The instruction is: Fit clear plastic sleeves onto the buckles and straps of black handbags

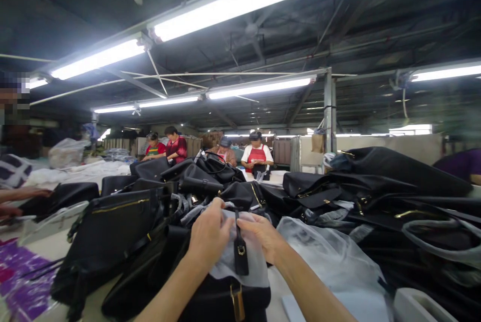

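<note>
In front of me a black bag (210,302) with a gold clasp (237,303) lies on the table. Over its upper part is a translucent white plastic sheet (257,262). A black leather hang tag (241,257) with a small gold ring rests on the sheet, its thin strap running up between my hands. My right hand (261,236) pinches that strap from the right. Closed at the top of the sheet, my left hand (210,234) has its fingertips partly hidden, so what exactly it grips is unclear.
Black bags are heaped on the left (116,226) and right (406,171). More clear plastic (323,247) lies right of my hands. A co-worker's hand (26,194) touches a bag at far left. Several people work further back, beyond the pile.
</note>
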`<state>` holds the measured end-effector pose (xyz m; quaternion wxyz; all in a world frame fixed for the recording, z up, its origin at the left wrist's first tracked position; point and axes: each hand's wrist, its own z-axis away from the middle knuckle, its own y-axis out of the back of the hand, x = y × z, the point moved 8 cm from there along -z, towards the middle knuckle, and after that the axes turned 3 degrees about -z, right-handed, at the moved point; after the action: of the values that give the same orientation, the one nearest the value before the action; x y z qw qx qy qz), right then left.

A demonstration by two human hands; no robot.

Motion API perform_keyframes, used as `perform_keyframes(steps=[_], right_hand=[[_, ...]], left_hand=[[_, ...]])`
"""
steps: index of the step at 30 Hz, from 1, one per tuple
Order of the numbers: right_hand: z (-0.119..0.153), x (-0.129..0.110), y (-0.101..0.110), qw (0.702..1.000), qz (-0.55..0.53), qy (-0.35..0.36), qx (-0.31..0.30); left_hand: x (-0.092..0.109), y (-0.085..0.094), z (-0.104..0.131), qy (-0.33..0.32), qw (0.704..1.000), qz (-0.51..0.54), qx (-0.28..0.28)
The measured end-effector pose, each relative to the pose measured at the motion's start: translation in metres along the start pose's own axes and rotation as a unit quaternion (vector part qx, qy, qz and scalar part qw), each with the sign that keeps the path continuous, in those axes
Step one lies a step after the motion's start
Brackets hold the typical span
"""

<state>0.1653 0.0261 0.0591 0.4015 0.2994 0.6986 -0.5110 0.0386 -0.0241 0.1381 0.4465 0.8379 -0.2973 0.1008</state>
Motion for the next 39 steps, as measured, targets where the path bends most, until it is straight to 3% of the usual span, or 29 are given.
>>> perform_keyframes(steps=[3,5,7,9,11,13,18,23,29,32,35,39], right_hand=[[0.006,-0.001,0.002,1.0,0.005,-0.019,0.004],[0.01,-0.001,0.004,0.999,0.01,-0.03,0.01],[0.013,-0.002,0.006,0.999,0.019,-0.034,0.017],[0.015,-0.003,0.008,0.999,0.032,-0.029,0.029],[0.016,-0.003,0.008,0.998,0.049,-0.02,0.044],[0.018,-0.005,0.008,0.996,0.066,-0.007,0.058],[0.02,-0.014,0.007,0.991,0.102,0.033,0.074],[0.016,-0.011,0.014,0.991,0.118,0.016,0.066],[0.005,0.0,0.016,0.992,0.116,-0.001,0.055],[0.009,-0.001,0.012,0.995,0.089,-0.045,0.019],[0.02,-0.001,0.01,0.992,-0.005,-0.119,-0.044],[0.031,0.012,0.023,0.982,-0.092,-0.145,-0.081]], left_hand=[[-0.018,0.014,0.011,0.019,0.997,0.063,0.031],[-0.031,0.005,0.021,0.061,0.983,0.171,-0.033],[-0.036,-0.012,0.035,0.116,0.94,0.295,-0.121],[-0.031,-0.03,0.05,0.165,0.878,0.407,-0.191],[-0.019,-0.046,0.06,0.191,0.814,0.5,-0.226],[-0.007,-0.058,0.062,0.186,0.774,0.561,-0.229],[-0.011,-0.076,0.052,0.182,0.8,0.559,-0.117],[-0.025,-0.091,0.052,0.204,0.804,0.546,-0.115],[-0.032,-0.083,0.048,0.177,0.847,0.497,-0.067],[-0.032,-0.083,0.049,0.182,0.82,0.539,-0.064],[-0.035,-0.089,0.052,0.218,0.795,0.561,-0.077],[-0.036,-0.096,0.055,0.238,0.781,0.568,-0.105]])
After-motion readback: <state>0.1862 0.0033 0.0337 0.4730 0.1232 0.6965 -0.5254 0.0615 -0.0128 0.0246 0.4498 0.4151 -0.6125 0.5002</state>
